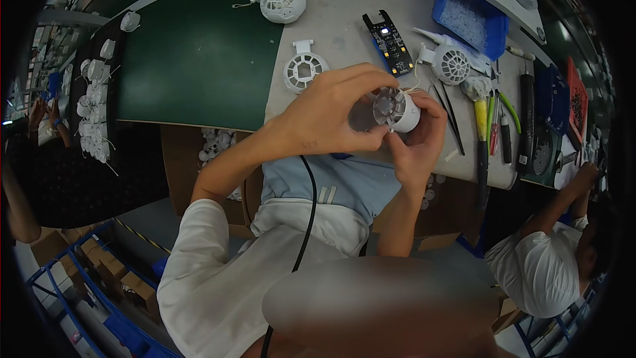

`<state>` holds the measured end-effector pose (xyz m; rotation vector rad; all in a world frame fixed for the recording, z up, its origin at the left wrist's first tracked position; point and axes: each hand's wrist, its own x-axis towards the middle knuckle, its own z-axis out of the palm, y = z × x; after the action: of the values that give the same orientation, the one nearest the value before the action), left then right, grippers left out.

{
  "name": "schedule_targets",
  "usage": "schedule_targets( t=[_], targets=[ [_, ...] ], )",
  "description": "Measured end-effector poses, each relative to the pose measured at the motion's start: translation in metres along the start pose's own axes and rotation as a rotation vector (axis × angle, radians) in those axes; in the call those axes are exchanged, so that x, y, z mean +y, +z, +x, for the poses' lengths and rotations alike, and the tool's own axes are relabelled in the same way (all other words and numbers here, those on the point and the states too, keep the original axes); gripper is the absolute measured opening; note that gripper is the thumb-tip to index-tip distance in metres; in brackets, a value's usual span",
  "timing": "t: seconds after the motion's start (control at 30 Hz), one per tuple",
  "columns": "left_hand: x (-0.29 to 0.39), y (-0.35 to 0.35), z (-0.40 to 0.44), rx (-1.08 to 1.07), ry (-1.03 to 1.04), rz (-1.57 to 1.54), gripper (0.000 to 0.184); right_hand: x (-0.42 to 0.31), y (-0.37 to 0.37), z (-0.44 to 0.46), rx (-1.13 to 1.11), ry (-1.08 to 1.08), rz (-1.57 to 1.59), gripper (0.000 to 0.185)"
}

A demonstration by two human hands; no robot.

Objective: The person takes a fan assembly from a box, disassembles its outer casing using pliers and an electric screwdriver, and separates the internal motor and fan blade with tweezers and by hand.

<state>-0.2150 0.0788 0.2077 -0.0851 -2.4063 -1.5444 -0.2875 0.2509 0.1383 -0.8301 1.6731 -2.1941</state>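
Both hands meet above the near edge of the bench around a small white fan housing [408,118] with a clear bladed part at its left end. My left hand [344,109] is closed on the clear end with thumb and fingers. My right hand [424,139] wraps round the white body from the right. A thin pale wire rises from the housing. Just beyond my left hand lies a white ring-shaped fan frame [306,59]. Behind the hands is a black circuit-board device [389,43] with lit spots. To its right sits a white fan head with a round grille [453,66].
A blue bin [464,20] of clear small parts stands at the back right. Tweezers [449,119], a yellow-handled tool [481,129] and pliers lie on the right. White fan heads [283,3] sit at the back. A green mat [199,59] covers the left. Other people work at both sides.
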Motion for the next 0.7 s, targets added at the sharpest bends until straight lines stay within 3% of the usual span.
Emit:
schedule_targets(
  t=[0.5, 0.7],
  targets=[
    [-0.004, 0.008, 0.006, 0.006, 0.088, 0.126, 0.049, 0.002, 0.004, -0.002, 0.042, -0.085, -0.169, 0.063],
    [0.0, 0.019, 0.0, 0.074, 0.035, 0.153, 0.052, 0.006, 0.006, -0.005, 0.066, -0.103, -0.263, 0.062]
  ],
)
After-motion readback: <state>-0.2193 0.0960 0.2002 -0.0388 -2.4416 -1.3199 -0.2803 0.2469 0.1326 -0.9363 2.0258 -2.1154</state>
